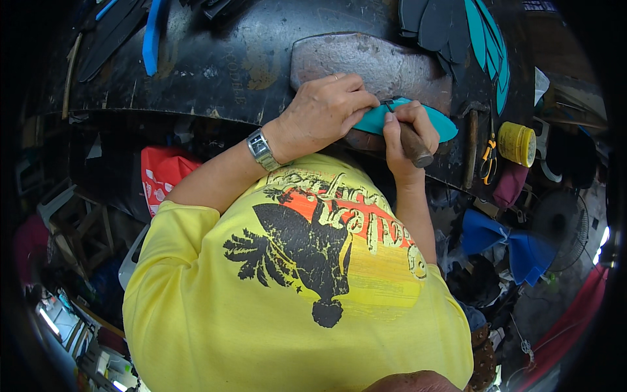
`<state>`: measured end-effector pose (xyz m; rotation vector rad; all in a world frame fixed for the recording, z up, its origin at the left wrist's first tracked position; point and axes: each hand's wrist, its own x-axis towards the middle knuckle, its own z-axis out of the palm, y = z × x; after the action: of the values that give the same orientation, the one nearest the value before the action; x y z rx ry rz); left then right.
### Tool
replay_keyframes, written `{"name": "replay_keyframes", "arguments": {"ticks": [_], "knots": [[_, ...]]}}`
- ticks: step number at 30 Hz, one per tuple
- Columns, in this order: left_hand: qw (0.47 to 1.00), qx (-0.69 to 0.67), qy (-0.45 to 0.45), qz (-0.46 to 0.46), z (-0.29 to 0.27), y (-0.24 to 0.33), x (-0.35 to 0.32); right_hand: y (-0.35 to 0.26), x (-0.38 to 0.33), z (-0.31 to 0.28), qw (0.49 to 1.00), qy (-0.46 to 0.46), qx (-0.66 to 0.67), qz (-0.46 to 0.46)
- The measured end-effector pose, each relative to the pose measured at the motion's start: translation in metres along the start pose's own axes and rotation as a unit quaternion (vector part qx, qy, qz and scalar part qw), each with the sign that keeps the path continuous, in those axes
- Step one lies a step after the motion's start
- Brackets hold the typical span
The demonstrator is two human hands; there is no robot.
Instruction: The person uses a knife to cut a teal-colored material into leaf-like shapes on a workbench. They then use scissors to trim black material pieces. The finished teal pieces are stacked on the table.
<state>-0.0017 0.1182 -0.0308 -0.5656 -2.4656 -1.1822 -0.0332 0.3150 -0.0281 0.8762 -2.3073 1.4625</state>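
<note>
Fingers of the left hand (320, 110) sit bunched at the teal sole-shaped piece (440, 124), covering part of its left end; whether they pinch it, cannot tell. Right hand (418, 123) wraps its fingers round a wooden-handled tool (417, 147), working end hidden; small dark strip (387, 102) between the hands hard to make out. Piece lies at the grey slab's (366, 62) near edge, by the table's (124, 91) near edge; long axis roughly follows it, rounded end pointing right.

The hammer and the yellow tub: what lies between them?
Orange-handled scissors lie between the hammer and the yellow tub, in the head view.
</note>
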Motion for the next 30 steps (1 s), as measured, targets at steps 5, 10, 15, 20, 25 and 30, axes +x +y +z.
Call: {"name": "replay_keyframes", "arguments": {"ticks": [5, 10, 15, 20, 25, 30], "knots": [[1.0, -0.007, 0.002, 0.002, -0.0004, -0.0005, -0.0001, 0.0016, -0.0006, -0.0009, 0.994, 0.042, 0.092, 0.05], [1.0, -0.004, -0.008, -0.001, -0.0003, -0.001, 0.0004, 0.0004, 0.0002, -0.0009, 0.999, -0.004, 0.036, 0.023], [1.0, 0.001, 0.001, -0.003, -0.0028, 0.0017, -0.0014, -0.001, 0.0008, 0.0018, 1.0, -0.016, 0.004, -0.005], [1.0, -0.005, 0.011, -0.001, -0.0049, 0.0019, -0.004, -0.0002, 0.0001, 0.001, 1.0, -0.002, 0.03, -0.003], [1.0, -0.003, 0.004, 0.003, -0.0035, -0.001, -0.0043, -0.0001, 0.0004, -0.0013, 0.998, -0.003, 0.063, 0.016], [1.0, -0.018, -0.005, -0.009, -0.0023, -0.002, -0.004, -0.0012, 0.0018, 0.0, 0.999, -0.029, 0.026, -0.007]]}}
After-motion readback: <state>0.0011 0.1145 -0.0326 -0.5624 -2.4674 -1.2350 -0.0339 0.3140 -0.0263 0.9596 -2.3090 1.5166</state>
